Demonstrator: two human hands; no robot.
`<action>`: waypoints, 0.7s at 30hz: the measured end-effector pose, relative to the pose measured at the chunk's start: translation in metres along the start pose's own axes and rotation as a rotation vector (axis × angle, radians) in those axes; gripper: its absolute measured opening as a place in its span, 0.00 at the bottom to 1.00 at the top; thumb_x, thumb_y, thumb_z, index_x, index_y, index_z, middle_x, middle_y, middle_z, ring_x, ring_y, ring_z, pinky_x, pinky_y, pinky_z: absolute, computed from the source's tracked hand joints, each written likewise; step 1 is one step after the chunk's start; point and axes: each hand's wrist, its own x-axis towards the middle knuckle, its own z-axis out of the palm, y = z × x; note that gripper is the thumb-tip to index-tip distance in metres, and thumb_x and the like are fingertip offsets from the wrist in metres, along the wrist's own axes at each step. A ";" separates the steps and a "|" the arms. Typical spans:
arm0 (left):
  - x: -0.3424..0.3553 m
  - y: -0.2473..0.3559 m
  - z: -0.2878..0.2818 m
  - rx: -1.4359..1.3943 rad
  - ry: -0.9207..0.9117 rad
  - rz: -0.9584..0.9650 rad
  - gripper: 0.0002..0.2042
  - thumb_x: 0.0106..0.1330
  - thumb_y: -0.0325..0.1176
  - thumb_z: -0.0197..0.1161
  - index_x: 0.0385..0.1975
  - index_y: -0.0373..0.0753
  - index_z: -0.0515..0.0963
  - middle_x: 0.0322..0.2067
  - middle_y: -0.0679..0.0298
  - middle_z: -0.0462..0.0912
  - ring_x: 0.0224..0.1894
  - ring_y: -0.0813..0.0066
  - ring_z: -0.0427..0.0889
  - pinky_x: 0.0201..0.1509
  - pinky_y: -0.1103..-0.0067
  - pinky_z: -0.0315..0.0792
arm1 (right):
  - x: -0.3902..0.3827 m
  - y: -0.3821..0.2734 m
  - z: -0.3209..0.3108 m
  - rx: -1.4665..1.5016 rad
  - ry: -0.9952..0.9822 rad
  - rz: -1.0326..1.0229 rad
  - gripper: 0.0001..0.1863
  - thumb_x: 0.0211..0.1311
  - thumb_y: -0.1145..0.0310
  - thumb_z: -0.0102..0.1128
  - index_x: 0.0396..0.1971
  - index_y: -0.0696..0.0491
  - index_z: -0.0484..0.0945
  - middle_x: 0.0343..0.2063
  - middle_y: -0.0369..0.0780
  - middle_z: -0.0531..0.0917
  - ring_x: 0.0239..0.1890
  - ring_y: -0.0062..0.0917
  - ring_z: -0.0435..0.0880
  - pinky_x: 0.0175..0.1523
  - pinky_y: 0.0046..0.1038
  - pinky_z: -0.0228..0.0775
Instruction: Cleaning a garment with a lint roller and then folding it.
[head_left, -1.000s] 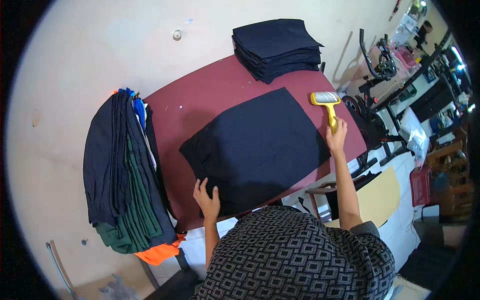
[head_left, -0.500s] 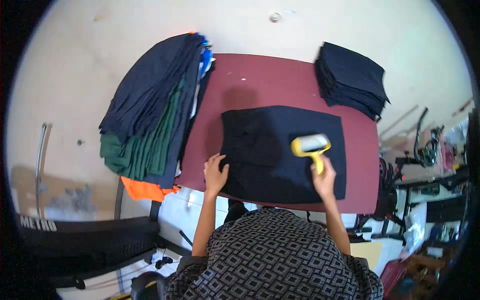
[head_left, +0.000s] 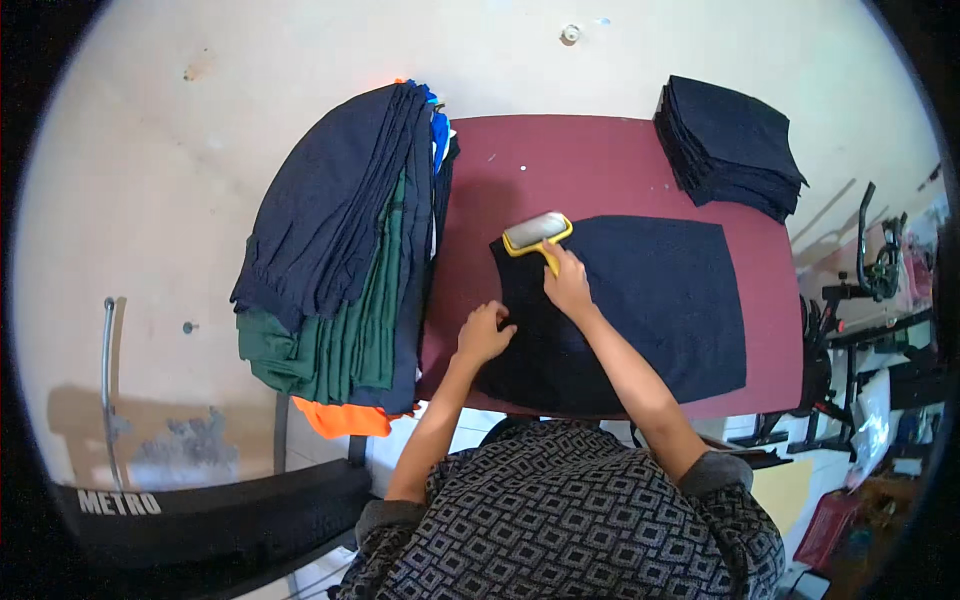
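A yellow-handled lint roller with a pale grey drum (head_left: 537, 231) is gripped by its handle in the right hand (head_left: 568, 285), just left of the frame's centre. The drum is pressed at the upper left corner of a flat, dark navy piece of cloth (head_left: 650, 300), which is spread over the dark red tabletop (head_left: 560, 165). The left hand (head_left: 483, 332) is laid on the cloth's left edge with its fingers curled, pinning the fabric down rather than grasping anything.

The step in hand is judged to be the rolling of lint off the cloth, with its left side being covered. A further stroke would call for steady downward pressure while the cloth is kept flat.

A thick pile of navy, green and orange garments (head_left: 340, 270) is draped at left of the table; a neat stack of folded dark cloths (head_left: 730, 145) is set at upper right.
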 end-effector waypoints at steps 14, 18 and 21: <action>0.109 0.019 -0.044 0.808 -0.492 0.162 0.67 0.27 0.65 0.68 0.61 0.26 0.36 0.63 0.42 0.32 0.67 0.55 0.37 0.63 0.52 0.41 | -0.143 -0.063 -0.041 -0.087 0.121 0.278 0.25 0.46 0.82 0.54 0.49 0.50 0.71 0.29 0.49 0.74 0.33 0.45 0.75 0.38 0.36 0.67; 0.111 0.022 -0.042 0.905 -0.472 0.196 0.67 0.26 0.64 0.69 0.61 0.25 0.38 0.63 0.43 0.36 0.67 0.55 0.40 0.63 0.51 0.41 | -0.151 -0.075 -0.028 -0.131 0.215 0.324 0.25 0.46 0.83 0.53 0.48 0.53 0.71 0.29 0.50 0.74 0.33 0.46 0.75 0.39 0.35 0.67; 0.107 0.025 -0.039 0.893 -0.422 0.183 0.63 0.28 0.60 0.72 0.60 0.25 0.45 0.63 0.44 0.41 0.66 0.54 0.44 0.62 0.48 0.40 | -0.107 -0.062 -0.012 -0.170 0.232 0.297 0.25 0.45 0.83 0.52 0.49 0.54 0.70 0.30 0.52 0.74 0.34 0.48 0.74 0.40 0.37 0.67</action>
